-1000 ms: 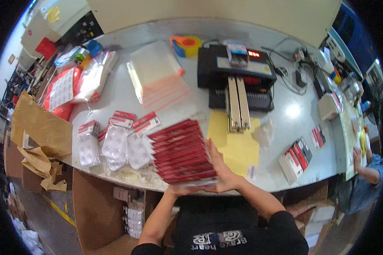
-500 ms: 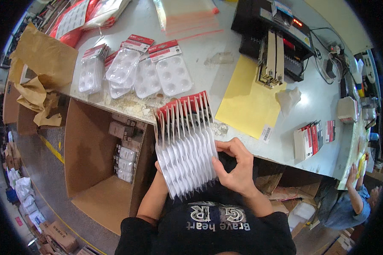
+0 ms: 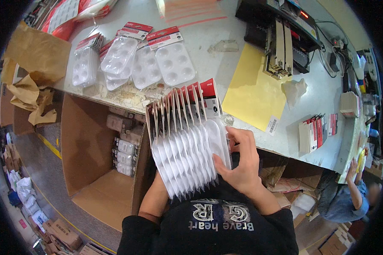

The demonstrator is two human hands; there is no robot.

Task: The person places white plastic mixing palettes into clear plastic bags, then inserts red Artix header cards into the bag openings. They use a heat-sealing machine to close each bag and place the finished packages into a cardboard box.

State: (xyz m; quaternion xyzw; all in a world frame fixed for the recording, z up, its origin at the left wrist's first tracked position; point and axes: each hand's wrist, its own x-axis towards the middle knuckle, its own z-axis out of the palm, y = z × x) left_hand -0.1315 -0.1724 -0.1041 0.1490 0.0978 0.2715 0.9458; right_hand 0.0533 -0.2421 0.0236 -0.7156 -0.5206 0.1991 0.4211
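Observation:
Upright in front of me is a fanned stack of white plastic paint palettes (image 3: 181, 157), each in a clear bag with a red-and-black header card. My left hand (image 3: 159, 185) grips the stack from its lower left side; its fingers are hidden behind the packs. At the right end, my right hand (image 3: 244, 163) pinches the outermost palette pack (image 3: 217, 138) between thumb and fingers, tilting it a little apart from the others. More packed palettes (image 3: 174, 63) lie on the table beyond, some spread out, some piled (image 3: 86, 66) at the left.
An open cardboard box (image 3: 95, 187) with packed goods stands at the left below the table edge. A black sealing machine (image 3: 281, 38) rests on the table over a yellow sheet (image 3: 249, 93). Header cards (image 3: 312, 134) stand at the right. Another person's arm (image 3: 355, 191) shows far right.
My right thumb and fingers have drawn the end pack outward, so more of its face and header card shows. The stack has fanned wider. The whole view has shifted slightly.

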